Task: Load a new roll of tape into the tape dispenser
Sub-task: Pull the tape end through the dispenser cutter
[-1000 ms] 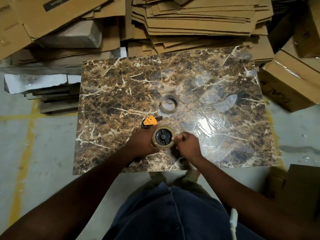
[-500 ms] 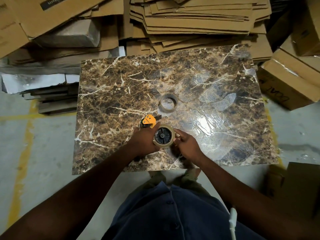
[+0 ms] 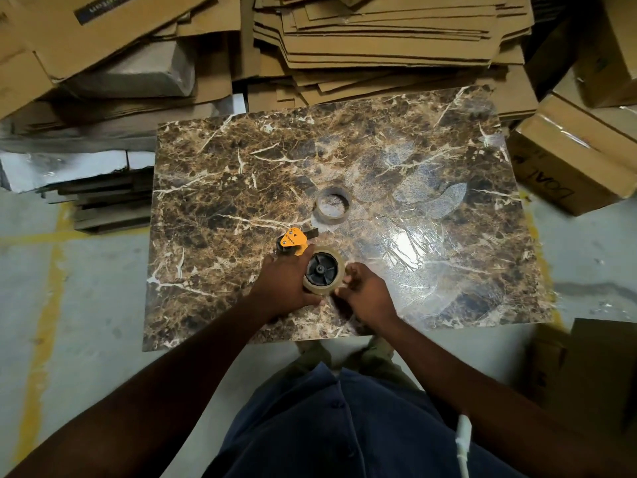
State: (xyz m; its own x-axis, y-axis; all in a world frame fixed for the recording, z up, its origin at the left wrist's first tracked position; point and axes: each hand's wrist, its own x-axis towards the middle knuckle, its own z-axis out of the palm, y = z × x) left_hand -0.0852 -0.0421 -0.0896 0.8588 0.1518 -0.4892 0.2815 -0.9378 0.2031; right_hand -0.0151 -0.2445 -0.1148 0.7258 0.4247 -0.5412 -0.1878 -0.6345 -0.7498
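Note:
The tape dispenser (image 3: 293,241) has an orange head and a black spoked hub. A roll of clear tape (image 3: 324,288) sits around that hub. My left hand (image 3: 286,288) grips the dispenser body from the left, hiding its handle. My right hand (image 3: 362,291) is closed on the right rim of the roll, fingertips pinching at its lower edge. A nearly empty tape roll (image 3: 333,203) lies flat on the marble-patterned board (image 3: 224,188), a little beyond the dispenser.
The board lies low on a grey concrete floor with yellow lines. Flattened cardboard stacks (image 3: 379,39) crowd the far side. Closed cartons (image 3: 572,157) stand to the right. My knees and blue shirt are at the near edge.
My right hand's fingers have shifted slightly along the roll's right rim, from its upper side to its lower edge. The left hand and the dispenser hold the same place.

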